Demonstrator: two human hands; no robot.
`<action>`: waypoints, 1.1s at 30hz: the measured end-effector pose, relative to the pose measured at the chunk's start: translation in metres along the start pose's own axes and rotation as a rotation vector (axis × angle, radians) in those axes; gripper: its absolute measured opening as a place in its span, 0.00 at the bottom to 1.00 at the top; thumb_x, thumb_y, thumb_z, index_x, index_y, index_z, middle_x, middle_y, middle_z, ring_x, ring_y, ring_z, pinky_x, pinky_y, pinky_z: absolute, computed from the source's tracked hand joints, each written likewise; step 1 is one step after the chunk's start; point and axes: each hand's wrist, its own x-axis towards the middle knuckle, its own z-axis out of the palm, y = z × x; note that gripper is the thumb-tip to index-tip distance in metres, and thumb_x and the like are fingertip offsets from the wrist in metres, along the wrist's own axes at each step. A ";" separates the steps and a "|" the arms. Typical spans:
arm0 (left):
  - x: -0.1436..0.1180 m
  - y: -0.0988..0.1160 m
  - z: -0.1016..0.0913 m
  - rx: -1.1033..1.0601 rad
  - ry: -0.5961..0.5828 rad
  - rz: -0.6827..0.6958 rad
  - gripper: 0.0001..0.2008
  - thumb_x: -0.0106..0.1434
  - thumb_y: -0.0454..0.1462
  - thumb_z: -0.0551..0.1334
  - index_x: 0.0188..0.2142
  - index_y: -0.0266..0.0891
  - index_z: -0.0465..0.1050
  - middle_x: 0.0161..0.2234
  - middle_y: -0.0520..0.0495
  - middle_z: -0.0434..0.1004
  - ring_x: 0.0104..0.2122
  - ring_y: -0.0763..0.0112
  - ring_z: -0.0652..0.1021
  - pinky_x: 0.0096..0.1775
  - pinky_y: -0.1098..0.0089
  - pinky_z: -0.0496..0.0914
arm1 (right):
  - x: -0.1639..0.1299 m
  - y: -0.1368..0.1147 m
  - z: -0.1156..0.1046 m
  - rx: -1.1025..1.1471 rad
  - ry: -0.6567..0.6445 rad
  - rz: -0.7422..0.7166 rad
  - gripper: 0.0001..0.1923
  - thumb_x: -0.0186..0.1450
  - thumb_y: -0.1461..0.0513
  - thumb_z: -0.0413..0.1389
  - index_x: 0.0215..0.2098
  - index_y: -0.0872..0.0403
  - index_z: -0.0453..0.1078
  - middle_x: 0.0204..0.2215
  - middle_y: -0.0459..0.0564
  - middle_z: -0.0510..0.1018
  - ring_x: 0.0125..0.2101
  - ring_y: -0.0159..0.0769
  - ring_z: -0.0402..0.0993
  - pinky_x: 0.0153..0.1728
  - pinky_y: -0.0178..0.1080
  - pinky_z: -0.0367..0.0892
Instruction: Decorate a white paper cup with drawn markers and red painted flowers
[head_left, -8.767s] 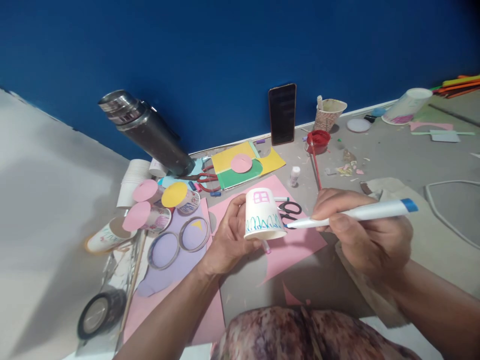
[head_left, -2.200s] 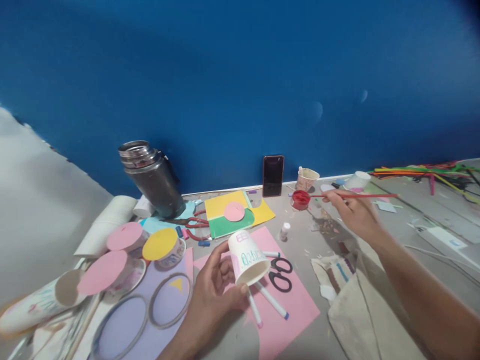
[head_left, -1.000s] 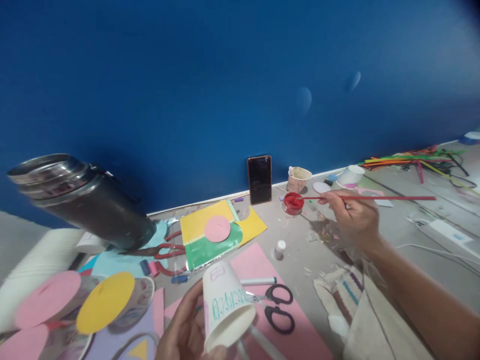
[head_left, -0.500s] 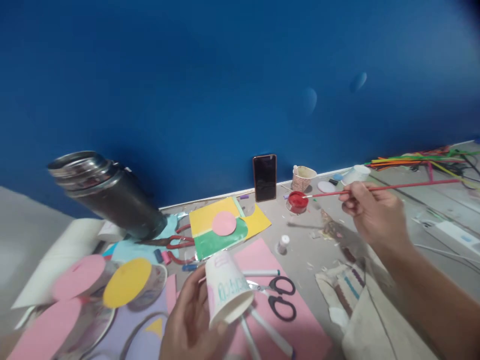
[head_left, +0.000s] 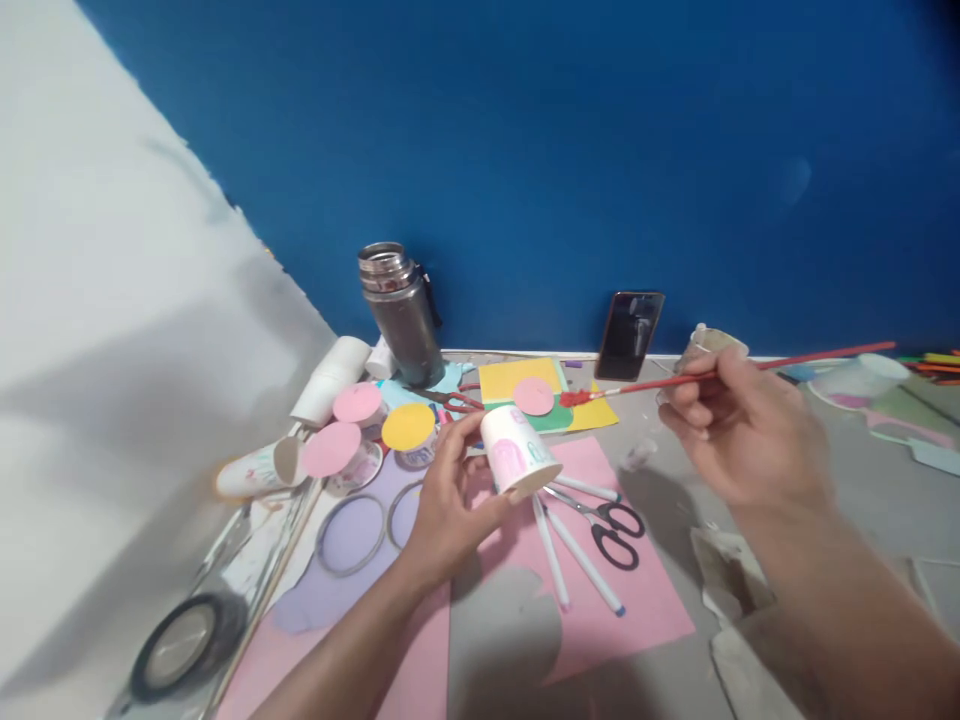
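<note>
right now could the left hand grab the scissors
Probably not: the left hand holds the cup, though the scissors look uncovered at their near end.

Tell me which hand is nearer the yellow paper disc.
Left. The left hand, holding a paper cup, is just right of the yellow paper disc; the right hand, holding a brush, is farther right.

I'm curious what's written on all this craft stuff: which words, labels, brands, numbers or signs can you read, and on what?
None can be read.
Cup in the left hand: pink and green marks, no word I can make out.
Pens: any print is too small to read.
Flask: no readable label.
Phone: a blurred pale patch on the screen, nothing legible.
</note>
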 end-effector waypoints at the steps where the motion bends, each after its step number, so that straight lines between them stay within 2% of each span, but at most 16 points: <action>1: -0.001 0.001 0.001 0.015 0.003 -0.002 0.35 0.56 0.45 0.75 0.61 0.44 0.69 0.62 0.38 0.70 0.64 0.47 0.73 0.55 0.57 0.76 | 0.003 0.003 -0.001 -0.012 -0.010 0.004 0.15 0.66 0.47 0.65 0.29 0.46 0.76 0.21 0.44 0.73 0.18 0.30 0.59 0.19 0.38 0.55; 6: -0.002 -0.001 0.006 0.056 -0.033 -0.039 0.35 0.56 0.44 0.75 0.62 0.46 0.69 0.63 0.38 0.69 0.63 0.47 0.73 0.52 0.58 0.77 | 0.018 0.004 0.003 -0.116 -0.119 -0.028 0.17 0.69 0.43 0.59 0.31 0.44 0.72 0.22 0.45 0.72 0.19 0.34 0.60 0.20 0.40 0.55; 11: -0.002 -0.008 0.007 0.080 -0.046 0.010 0.35 0.56 0.41 0.74 0.62 0.45 0.68 0.62 0.39 0.68 0.62 0.50 0.74 0.53 0.58 0.77 | 0.012 -0.003 0.016 0.027 -0.106 0.021 0.16 0.65 0.45 0.65 0.31 0.45 0.73 0.21 0.43 0.70 0.19 0.31 0.60 0.18 0.38 0.54; 15: -0.002 -0.008 0.004 0.170 -0.005 0.066 0.35 0.56 0.36 0.71 0.63 0.47 0.67 0.62 0.40 0.66 0.64 0.50 0.71 0.59 0.53 0.75 | -0.009 -0.003 0.002 0.030 -0.105 0.061 0.13 0.65 0.50 0.67 0.30 0.46 0.74 0.19 0.41 0.67 0.18 0.29 0.58 0.17 0.35 0.54; 17: -0.004 -0.007 0.003 0.268 0.011 0.102 0.34 0.56 0.32 0.69 0.62 0.47 0.67 0.62 0.40 0.66 0.65 0.49 0.69 0.63 0.49 0.72 | -0.025 0.005 -0.007 0.015 -0.032 0.110 0.12 0.65 0.49 0.68 0.34 0.47 0.80 0.20 0.42 0.72 0.18 0.28 0.60 0.18 0.34 0.58; 20: -0.006 -0.009 0.002 0.399 0.005 0.183 0.35 0.57 0.30 0.66 0.63 0.47 0.65 0.63 0.39 0.65 0.66 0.49 0.68 0.66 0.46 0.68 | -0.046 0.029 -0.016 0.003 -0.032 0.195 0.16 0.62 0.46 0.70 0.34 0.49 0.82 0.26 0.48 0.82 0.19 0.29 0.67 0.18 0.35 0.63; 22: -0.007 -0.011 0.002 0.458 -0.043 0.232 0.35 0.58 0.32 0.67 0.64 0.45 0.64 0.62 0.38 0.66 0.65 0.48 0.68 0.66 0.45 0.67 | -0.054 0.046 -0.018 0.022 -0.020 0.223 0.18 0.59 0.45 0.72 0.32 0.49 0.82 0.25 0.48 0.82 0.19 0.29 0.66 0.17 0.34 0.62; 25: -0.008 -0.016 0.002 0.499 -0.102 0.252 0.36 0.58 0.35 0.70 0.65 0.44 0.64 0.60 0.37 0.67 0.64 0.47 0.70 0.65 0.46 0.70 | -0.056 0.063 -0.022 0.059 0.011 0.257 0.17 0.55 0.48 0.76 0.31 0.48 0.80 0.24 0.46 0.81 0.19 0.28 0.66 0.17 0.33 0.60; 33: -0.009 -0.023 -0.004 0.427 -0.129 0.173 0.38 0.56 0.30 0.65 0.66 0.46 0.64 0.65 0.38 0.67 0.67 0.49 0.70 0.67 0.48 0.69 | -0.058 0.062 -0.031 -0.050 -0.052 0.148 0.14 0.59 0.48 0.74 0.32 0.47 0.82 0.23 0.48 0.83 0.18 0.30 0.66 0.18 0.35 0.64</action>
